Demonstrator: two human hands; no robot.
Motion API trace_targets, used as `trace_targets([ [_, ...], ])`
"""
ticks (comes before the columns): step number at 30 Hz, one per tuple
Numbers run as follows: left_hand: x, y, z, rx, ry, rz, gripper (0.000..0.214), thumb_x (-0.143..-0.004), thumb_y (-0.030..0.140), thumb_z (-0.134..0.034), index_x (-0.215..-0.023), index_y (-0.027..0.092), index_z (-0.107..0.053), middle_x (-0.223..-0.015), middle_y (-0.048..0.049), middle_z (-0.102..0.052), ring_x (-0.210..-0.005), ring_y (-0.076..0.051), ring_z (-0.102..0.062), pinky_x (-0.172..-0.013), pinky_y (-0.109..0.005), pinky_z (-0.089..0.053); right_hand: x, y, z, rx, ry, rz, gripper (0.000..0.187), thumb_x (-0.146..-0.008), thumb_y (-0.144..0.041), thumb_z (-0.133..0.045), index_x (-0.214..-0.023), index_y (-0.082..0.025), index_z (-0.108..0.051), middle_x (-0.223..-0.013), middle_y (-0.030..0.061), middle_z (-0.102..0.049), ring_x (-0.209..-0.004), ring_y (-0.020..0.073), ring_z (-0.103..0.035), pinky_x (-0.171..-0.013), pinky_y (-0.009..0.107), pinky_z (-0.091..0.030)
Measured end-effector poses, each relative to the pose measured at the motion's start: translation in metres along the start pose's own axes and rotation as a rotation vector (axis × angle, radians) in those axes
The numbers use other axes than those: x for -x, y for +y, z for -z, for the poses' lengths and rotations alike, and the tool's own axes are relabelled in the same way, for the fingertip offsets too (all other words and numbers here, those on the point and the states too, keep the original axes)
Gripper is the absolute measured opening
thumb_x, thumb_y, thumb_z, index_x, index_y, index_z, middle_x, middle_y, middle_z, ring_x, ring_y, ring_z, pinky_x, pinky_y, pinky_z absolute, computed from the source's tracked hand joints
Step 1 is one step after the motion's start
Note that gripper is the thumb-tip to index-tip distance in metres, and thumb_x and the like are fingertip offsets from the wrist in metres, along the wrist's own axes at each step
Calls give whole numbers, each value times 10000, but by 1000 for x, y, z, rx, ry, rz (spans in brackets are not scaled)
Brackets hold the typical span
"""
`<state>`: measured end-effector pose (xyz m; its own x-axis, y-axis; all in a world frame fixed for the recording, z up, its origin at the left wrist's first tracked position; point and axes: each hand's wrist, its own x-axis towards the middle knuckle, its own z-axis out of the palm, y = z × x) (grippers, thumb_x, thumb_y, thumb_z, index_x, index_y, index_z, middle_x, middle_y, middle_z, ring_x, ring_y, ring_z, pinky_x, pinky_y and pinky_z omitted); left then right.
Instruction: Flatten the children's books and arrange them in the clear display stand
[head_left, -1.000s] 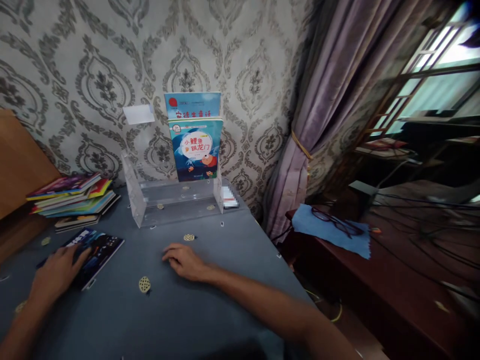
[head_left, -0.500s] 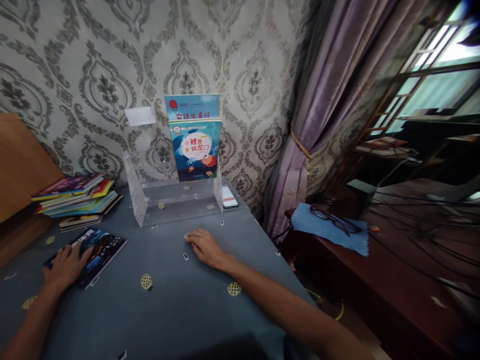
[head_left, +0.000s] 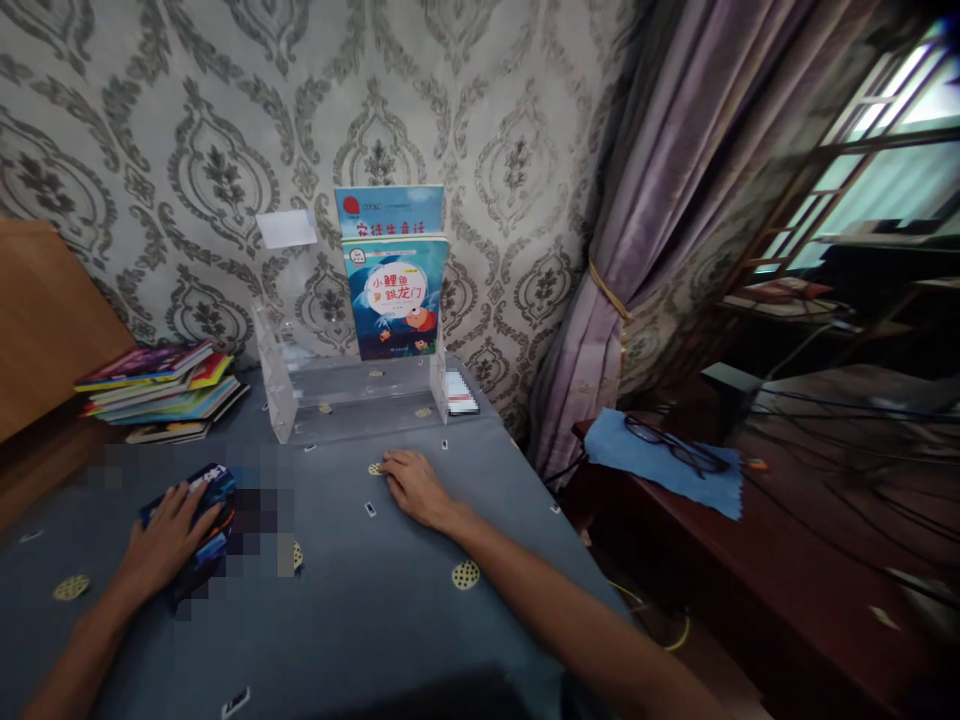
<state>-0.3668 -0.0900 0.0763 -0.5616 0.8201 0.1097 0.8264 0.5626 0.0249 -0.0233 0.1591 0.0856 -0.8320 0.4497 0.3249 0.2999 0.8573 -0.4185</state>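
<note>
My left hand (head_left: 166,540) lies flat with spread fingers on a dark blue book (head_left: 202,500) on the blue tablecloth (head_left: 360,620); part of the book is blurred out. My right hand (head_left: 415,486) rests palm down on the cloth in front of a clear acrylic book stand (head_left: 352,400), fingers stretched out and holding nothing. Two blue picture books (head_left: 395,290) stand upright in the stand against the wall.
A stack of colourful books (head_left: 161,390) lies at the back left beside a wooden board (head_left: 45,320). A small card (head_left: 459,392) lies right of the stand. Purple curtain (head_left: 645,200), dark side table with blue cloth (head_left: 660,465) and glasses (head_left: 675,440) to the right.
My right hand slid forward and right toward the stand, then stayed. My left hand moved right along the dark book, and the book seems shifted under it.
</note>
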Motion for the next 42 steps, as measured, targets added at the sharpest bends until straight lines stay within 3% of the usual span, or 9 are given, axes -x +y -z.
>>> trace_targets([
  [5,11,30,-2,-20,-36,-20,620,-937,409,-293,-1505,181,-391,-1602,-133,-306,-1495,-315,-235,-1116,-602,-318,0,4,-3,-5,9,24,274,-901,-71,-546,-1118,-185,-666,-1248,109,-647,-1194,227,-567,-1025,393,-406],
  [16,14,86,-10,56,19,-229,612,-960,504,-326,-1510,241,-383,-1603,-99,-313,-1492,-296,-253,-1153,-564,-279,-1,2,-3,14,-6,11,268,-909,-83,-544,-1129,-177,-665,-1248,111,-641,-1189,234,-562,-1025,389,-407],
  [24,-4,154,-15,134,23,-421,597,-980,524,-338,-1514,258,-370,-1605,-104,-311,-1496,-293,-242,-1171,-568,-243,0,4,-2,-57,10,-3,285,-929,-70,-493,-1160,-161,-632,-1195,103,-663,-1157,204,-568,-1013,343,-400],
  [29,-11,193,-14,162,12,-491,603,-977,550,-345,-1516,278,-355,-1608,-86,-309,-1497,-280,-240,-1180,-564,-235,-2,6,0,-68,16,-89,353,-939,-70,-453,-1256,-151,-586,-1241,119,-653,-1172,214,-568,-1010,346,-405],
  [36,-17,216,-22,183,50,-520,581,-971,529,-382,-1486,263,-409,-1597,-97,-330,-1494,-288,-248,-1180,-569,-223,-4,14,6,2,68,-201,361,-950,-141,-458,-1282,-209,-583,-1258,88,-659,-1158,218,-586,-1013,343,-412],
  [42,-22,234,-19,205,29,-539,588,-964,527,-406,-1487,257,-397,-1596,-100,-334,-1494,-272,-253,-1184,-563,-216,-7,19,12,45,69,-249,352,-946,-148,-464,-1270,-161,-601,-1228,118,-663,-1157,238,-577,-1013,330,-410],
])
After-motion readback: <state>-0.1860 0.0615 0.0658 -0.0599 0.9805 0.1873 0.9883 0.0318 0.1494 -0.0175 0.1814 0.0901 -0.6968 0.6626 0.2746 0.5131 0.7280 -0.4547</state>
